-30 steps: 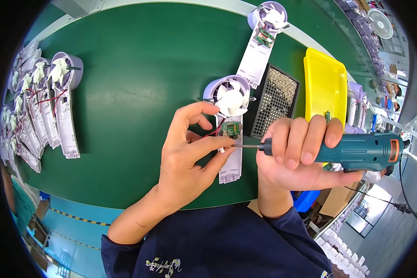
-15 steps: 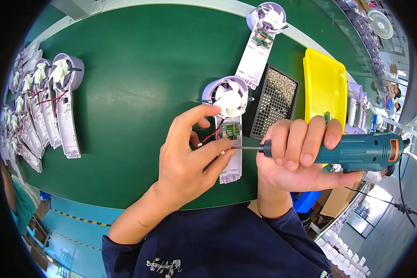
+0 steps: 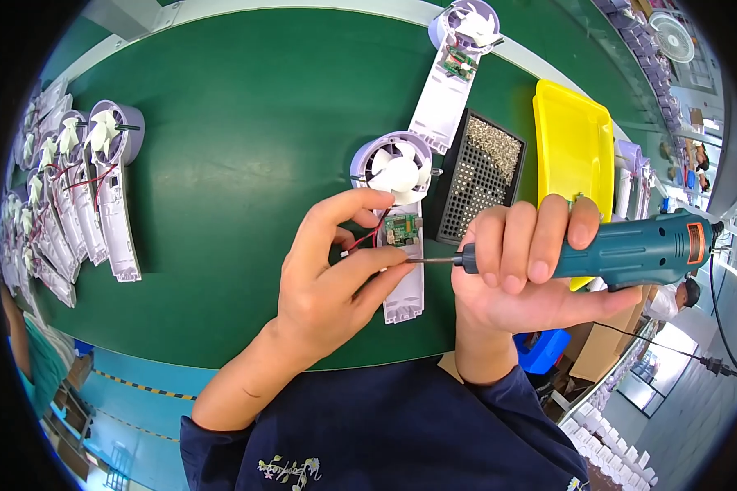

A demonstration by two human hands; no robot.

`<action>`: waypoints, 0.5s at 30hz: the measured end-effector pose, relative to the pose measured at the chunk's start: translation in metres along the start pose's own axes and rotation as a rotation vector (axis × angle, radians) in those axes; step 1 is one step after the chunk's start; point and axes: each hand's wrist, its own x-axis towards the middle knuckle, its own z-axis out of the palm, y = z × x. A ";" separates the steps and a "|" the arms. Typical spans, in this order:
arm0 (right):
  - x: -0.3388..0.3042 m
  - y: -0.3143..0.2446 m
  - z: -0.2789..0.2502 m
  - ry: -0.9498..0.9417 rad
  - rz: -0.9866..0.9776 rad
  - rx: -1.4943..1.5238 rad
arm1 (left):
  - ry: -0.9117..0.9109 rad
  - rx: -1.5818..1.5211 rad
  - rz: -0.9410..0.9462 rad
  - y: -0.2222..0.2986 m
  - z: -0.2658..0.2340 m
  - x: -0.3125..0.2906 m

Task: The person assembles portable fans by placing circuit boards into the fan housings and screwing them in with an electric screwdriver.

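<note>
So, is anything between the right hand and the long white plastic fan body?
Only the teal electric screwdriver in the right hand: its metal bit spans the gap to the left hand's fingers. Nothing else shows.

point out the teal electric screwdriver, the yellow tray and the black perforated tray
teal electric screwdriver [image 3: 630, 252]: head view, on its housing
yellow tray [image 3: 575, 139]: head view, on its inner floor
black perforated tray [image 3: 458, 168]: head view, on its left rim

Electric screwdriver [image 3: 622, 250]: carried an orange-edged label [image 3: 696, 243], its print too small to read.
Navy shirt [image 3: 385, 425]: bore script lettering [image 3: 291, 470] beside embroidered flowers, not clearly legible.
Floor [image 3: 131, 360]: showed a yellow-and-black striped marking [image 3: 143, 385].
</note>
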 end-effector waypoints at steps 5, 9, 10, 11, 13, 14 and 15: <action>0.002 -0.005 0.000 -0.013 -0.008 0.000 | -0.008 0.023 0.029 0.001 0.001 0.002; -0.001 0.001 0.001 -0.060 0.021 -0.018 | 0.008 0.032 0.042 0.000 0.002 0.001; -0.001 0.002 0.002 -0.059 0.020 -0.019 | 0.006 0.031 0.043 0.001 0.002 0.001; 0.001 0.003 0.004 -0.053 0.022 -0.066 | -0.006 0.016 0.033 0.001 0.002 0.001; 0.001 0.004 0.007 -0.048 0.023 -0.114 | -0.019 0.000 0.023 0.001 0.002 0.001; 0.001 0.005 0.008 -0.075 0.038 -0.130 | -0.023 -0.003 0.043 -0.001 0.002 0.001; 0.002 0.005 0.009 -0.102 0.052 -0.145 | -0.026 -0.006 0.066 -0.001 0.002 0.001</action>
